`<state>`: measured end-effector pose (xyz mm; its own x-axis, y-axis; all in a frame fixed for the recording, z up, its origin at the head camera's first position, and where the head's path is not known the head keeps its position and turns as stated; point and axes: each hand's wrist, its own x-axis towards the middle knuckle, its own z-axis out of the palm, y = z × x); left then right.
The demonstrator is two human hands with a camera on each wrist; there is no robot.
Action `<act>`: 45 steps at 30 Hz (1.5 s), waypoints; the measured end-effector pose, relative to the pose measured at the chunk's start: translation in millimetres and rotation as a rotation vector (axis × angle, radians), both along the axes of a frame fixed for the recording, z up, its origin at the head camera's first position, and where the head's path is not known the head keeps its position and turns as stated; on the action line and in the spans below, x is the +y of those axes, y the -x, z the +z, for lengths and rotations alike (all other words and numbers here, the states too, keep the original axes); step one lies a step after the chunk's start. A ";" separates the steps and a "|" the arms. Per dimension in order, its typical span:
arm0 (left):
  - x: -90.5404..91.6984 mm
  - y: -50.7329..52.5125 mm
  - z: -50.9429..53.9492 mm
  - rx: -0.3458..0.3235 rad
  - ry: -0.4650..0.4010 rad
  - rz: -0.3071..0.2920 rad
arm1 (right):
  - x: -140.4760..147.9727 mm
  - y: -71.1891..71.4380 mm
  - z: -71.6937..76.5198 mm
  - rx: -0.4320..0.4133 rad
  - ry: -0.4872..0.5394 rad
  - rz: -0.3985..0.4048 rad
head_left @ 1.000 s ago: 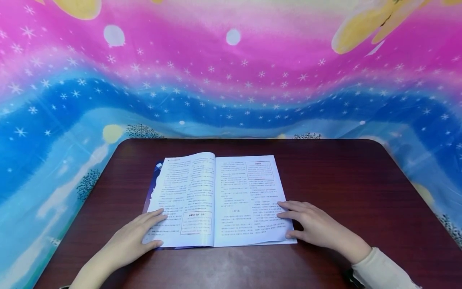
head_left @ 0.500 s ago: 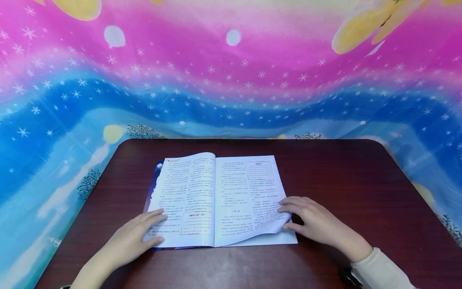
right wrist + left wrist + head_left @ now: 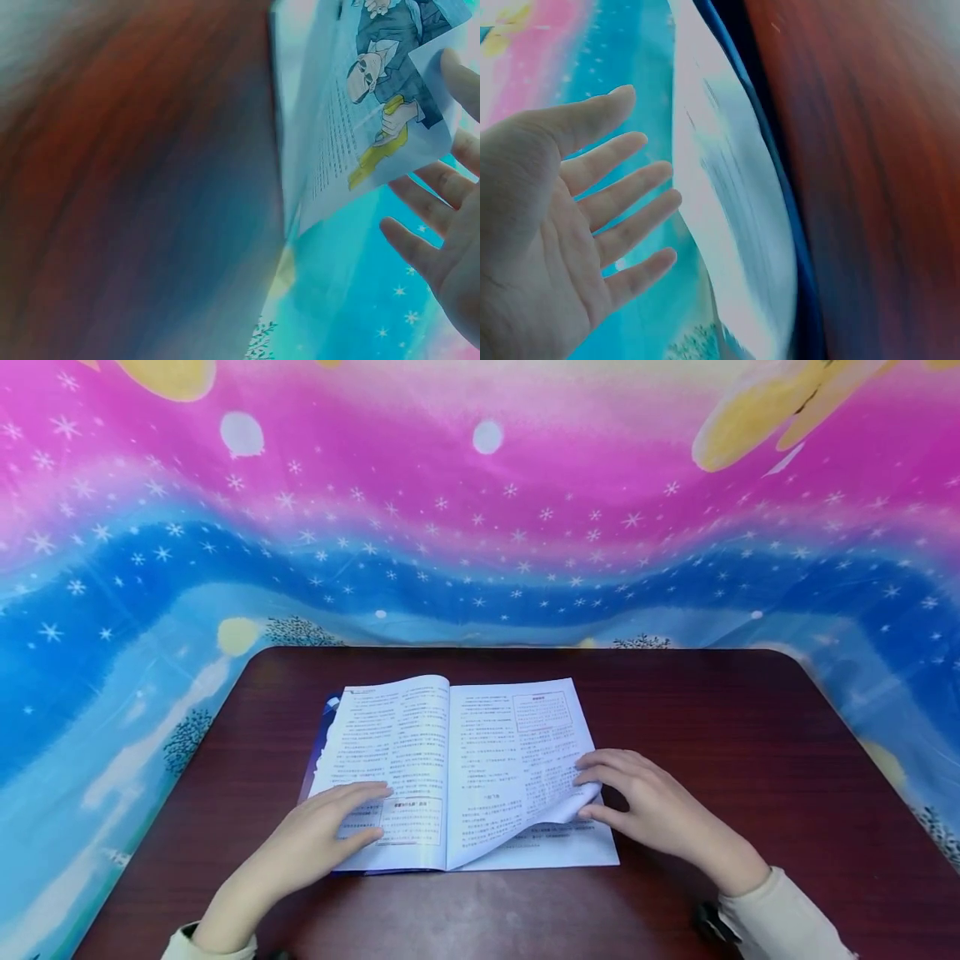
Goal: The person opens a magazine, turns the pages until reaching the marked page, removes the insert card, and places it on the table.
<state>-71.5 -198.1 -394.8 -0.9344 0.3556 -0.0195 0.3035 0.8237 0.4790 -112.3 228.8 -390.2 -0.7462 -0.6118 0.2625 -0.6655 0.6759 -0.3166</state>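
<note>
An open magazine (image 3: 487, 735) lies on the dark table, its pages filled with printed text. My right hand (image 3: 645, 810) pinches the lower right part of the right-hand page (image 3: 555, 806) between thumb and fingers, and that corner is lifted and curled up. The right wrist view shows the underside of this page (image 3: 330, 150), with a drawing of a suited figure holding something yellow, near the thumb (image 3: 463, 86). My left hand (image 3: 315, 831) is over the lower left page with its fingers extended and spread (image 3: 626, 199); whether it touches the paper I cannot tell.
The dark reddish-brown table (image 3: 712, 718) has rounded far corners. Behind and beside it hangs a pink and blue cloth (image 3: 480, 527) with snowflakes. A dark blue cover edge (image 3: 318, 747) sticks out at the magazine's left side.
The right-hand page's lower corner has risen and curled inward, baring more of the sheet beneath. My right hand has shifted slightly up and left. My left hand has moved right, further over the page.
</note>
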 end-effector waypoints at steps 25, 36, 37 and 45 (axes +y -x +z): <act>117.3 15.5 29.1 0.184 -0.212 -0.298 | -36.8 4.5 35.6 0.126 0.046 -0.023; 133.0 15.2 25.6 0.254 -0.292 -0.327 | -39.0 0.4 37.8 0.132 0.054 -0.030; 133.3 15.4 25.1 0.256 -0.296 -0.330 | -39.2 0.3 37.7 0.129 0.055 -0.031; 133.8 16.8 22.4 0.263 -0.300 -0.325 | -40.4 -1.9 38.1 0.107 0.078 -0.034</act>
